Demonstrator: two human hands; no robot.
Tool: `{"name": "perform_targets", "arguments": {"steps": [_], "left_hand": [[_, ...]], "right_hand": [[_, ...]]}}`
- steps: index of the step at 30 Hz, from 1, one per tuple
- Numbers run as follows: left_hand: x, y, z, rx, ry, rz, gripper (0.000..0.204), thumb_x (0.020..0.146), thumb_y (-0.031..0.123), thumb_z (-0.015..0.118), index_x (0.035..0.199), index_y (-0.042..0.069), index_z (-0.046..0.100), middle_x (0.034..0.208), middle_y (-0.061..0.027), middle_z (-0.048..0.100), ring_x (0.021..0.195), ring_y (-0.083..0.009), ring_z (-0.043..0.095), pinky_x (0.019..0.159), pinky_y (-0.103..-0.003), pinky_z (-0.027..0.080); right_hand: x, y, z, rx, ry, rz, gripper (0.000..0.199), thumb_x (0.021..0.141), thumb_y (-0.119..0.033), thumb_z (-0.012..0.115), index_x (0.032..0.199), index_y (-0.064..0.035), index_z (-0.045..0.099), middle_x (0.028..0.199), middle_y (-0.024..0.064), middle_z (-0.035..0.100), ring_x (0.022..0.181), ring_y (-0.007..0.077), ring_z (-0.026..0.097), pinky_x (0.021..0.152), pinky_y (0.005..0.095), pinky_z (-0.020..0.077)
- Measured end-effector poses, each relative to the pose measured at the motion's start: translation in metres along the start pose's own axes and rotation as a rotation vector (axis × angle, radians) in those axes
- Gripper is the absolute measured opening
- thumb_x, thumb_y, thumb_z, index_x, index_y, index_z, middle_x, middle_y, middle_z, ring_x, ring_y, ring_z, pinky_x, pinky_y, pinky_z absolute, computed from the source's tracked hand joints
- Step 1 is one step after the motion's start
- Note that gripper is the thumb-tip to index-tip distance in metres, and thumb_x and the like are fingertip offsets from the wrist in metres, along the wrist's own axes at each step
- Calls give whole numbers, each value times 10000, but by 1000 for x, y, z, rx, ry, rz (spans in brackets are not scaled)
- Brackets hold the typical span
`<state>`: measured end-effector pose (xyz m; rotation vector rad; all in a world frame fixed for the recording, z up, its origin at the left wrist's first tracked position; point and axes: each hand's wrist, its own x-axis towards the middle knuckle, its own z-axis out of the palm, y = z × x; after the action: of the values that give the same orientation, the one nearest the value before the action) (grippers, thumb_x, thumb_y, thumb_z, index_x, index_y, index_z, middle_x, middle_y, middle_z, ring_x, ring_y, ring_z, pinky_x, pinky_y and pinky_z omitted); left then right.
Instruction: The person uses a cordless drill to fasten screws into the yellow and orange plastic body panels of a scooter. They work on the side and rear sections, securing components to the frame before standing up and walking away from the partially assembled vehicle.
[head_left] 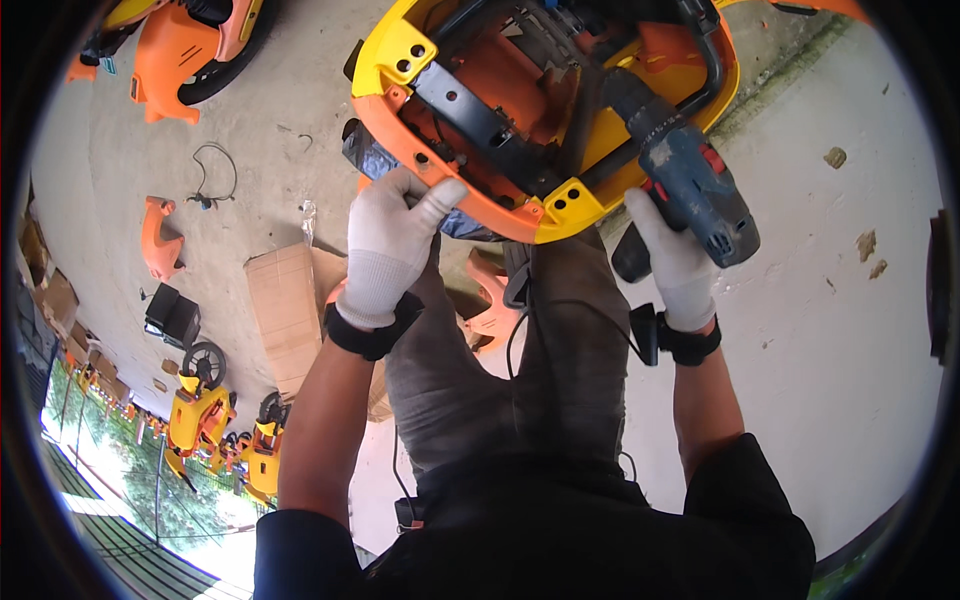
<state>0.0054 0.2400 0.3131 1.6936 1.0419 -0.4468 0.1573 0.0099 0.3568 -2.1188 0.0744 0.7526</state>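
Observation:
In front of me is a yellow and orange scooter body (450, 205), its inner frame (465, 110) of dark metal bars exposed. My left hand (388, 240), in a white glove, grips the orange panel edge at the near left, thumb on top and fingers curled under. A dark blue cordless drill (690, 175) is held by its grip in my gloved right hand (675, 255). The drill's chuck points up and left, into the opening of the body. Its tip is hard to make out among the dark bars.
A cardboard sheet (282, 315) lies left of my legs. Loose orange panels (160, 240), a cable (215, 190) and a black box (173, 317) are on the floor. Another orange scooter (185, 60) stands far left; yellow scooters (195, 420) stand at the lower left.

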Motion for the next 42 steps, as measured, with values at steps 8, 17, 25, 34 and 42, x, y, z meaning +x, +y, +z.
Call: {"name": "perform_targets", "arguments": {"steps": [8,17,25,34,42], "left_hand": [[-6,37,-18,183,-108,11,416,888,375,719,767,-15,644,629,-99,614,612,-181,606,615,-324,492],[-11,69,-4,219,-503,202,375,977,180,495,1256,-48,598,801,-87,628,738,-133,576,726,-276,484],[-7,62,15,311,-460,341,414,946,151,485,1282,-78,568,856,-75,664,714,-118,582,678,-251,488],[-2,79,8,433,-555,435,359,954,181,504,1181,-79,606,996,-249,672,947,-367,658,846,-392,524],[26,99,2,532,-778,283,399,954,186,487,1218,-95,593,913,-182,691,843,-231,664,795,-311,513]], "right_hand": [[6,16,-2,-98,1,-45,327,817,-106,798,1116,-53,674,939,4,671,810,96,616,766,278,523],[7,54,-24,288,-105,-28,218,852,-91,721,1055,-26,675,895,53,699,842,167,666,793,297,530],[-9,35,-11,584,-210,160,201,837,-116,747,1011,-29,697,889,42,703,804,137,665,749,270,531],[-21,32,5,567,-135,233,82,862,-30,662,942,-15,676,842,49,687,798,162,659,786,290,524],[-45,28,32,561,172,109,149,849,-38,662,994,-3,655,870,73,683,811,180,656,785,307,527]]}}
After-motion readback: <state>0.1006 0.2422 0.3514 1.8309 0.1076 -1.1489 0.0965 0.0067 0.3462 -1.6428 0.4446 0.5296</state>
